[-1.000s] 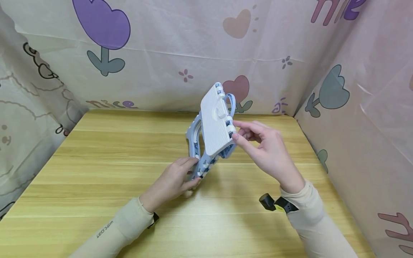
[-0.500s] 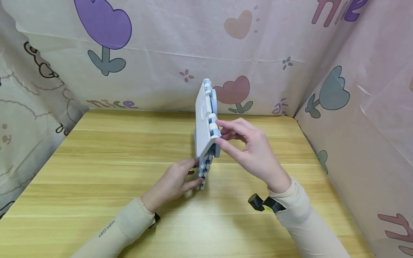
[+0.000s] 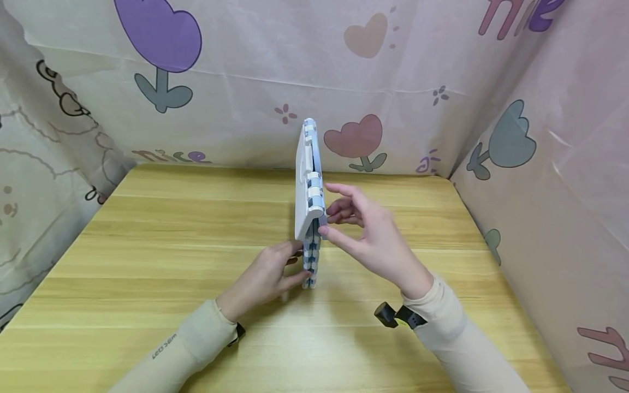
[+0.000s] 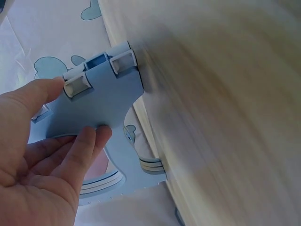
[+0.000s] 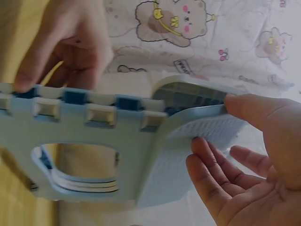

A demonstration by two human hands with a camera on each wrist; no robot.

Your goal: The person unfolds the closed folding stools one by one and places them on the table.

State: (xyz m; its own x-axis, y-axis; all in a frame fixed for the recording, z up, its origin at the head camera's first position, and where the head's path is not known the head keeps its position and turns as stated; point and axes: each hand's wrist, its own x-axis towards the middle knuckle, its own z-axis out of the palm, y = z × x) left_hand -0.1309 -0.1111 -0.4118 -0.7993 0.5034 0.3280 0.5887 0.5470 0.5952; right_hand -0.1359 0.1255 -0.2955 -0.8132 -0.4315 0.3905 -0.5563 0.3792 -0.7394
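Note:
A folding step stool point(image 3: 301, 185) in pale blue and white plastic stands edge-on in the middle of the table, its panels close together and hinge knuckles showing along the near edge. My left hand point(image 3: 262, 275) holds its lower leg panel point(image 4: 101, 94), thumb at the hinged edge and fingertips at the cut-out. On the other side is my right hand point(image 3: 375, 234). Its thumb point(image 5: 254, 109) touches the edge of the stool's textured top panel point(image 5: 188, 150), and the other fingers are loosely bent beside that panel without gripping it.
The wooden table point(image 3: 147, 229) carries the stool. Printed cloth point(image 3: 236, 82) hangs behind and at both sides of the table. Black devices point(image 3: 398, 315) are strapped at the wrists.
The stool has turned edge-on, and its spread leg and top panels have swung close together. My right hand has moved left with it and loosened its pinch; the left hand stays on the leg.

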